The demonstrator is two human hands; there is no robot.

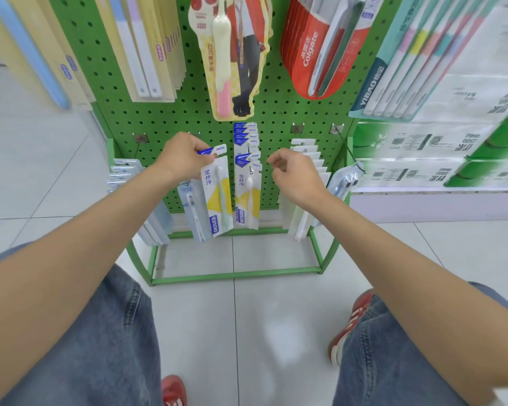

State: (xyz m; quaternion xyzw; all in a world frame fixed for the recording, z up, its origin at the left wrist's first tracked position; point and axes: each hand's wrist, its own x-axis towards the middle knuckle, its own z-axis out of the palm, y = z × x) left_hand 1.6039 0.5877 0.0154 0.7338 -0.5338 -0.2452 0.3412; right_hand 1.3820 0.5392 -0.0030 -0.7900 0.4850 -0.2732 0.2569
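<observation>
The left grip [185, 159] is clenched on the top edge of a toothbrush pack [217, 197] – thumb and fingers pinching its blue-and-white header – and the pack hangs down from it in front of the green pegboard [276, 112], low on the rack. Just behind its lower left corner hangs a clear pack [192, 209], partly covered by it. Just to the right, a row of matching packs [247, 177] hangs on a peg, one behind another. The right grip [294, 177] is beside that row, its fingers loosely curled with nothing in them, apart from the packs. Behind it a stack of white packs [305, 159] fills the next peg. Bare hooks [298, 128] stick out of the board above. Further left hang pale clear packs [123, 171]; overhead hang a red Colgate pack [311, 54] and a cartoon-figure pack [232, 54]. At the right stand wrapped tissue bundles [423, 148] on a shelf. The rack's green base frame [235, 273] rests on the tiled floor [247, 332].
</observation>
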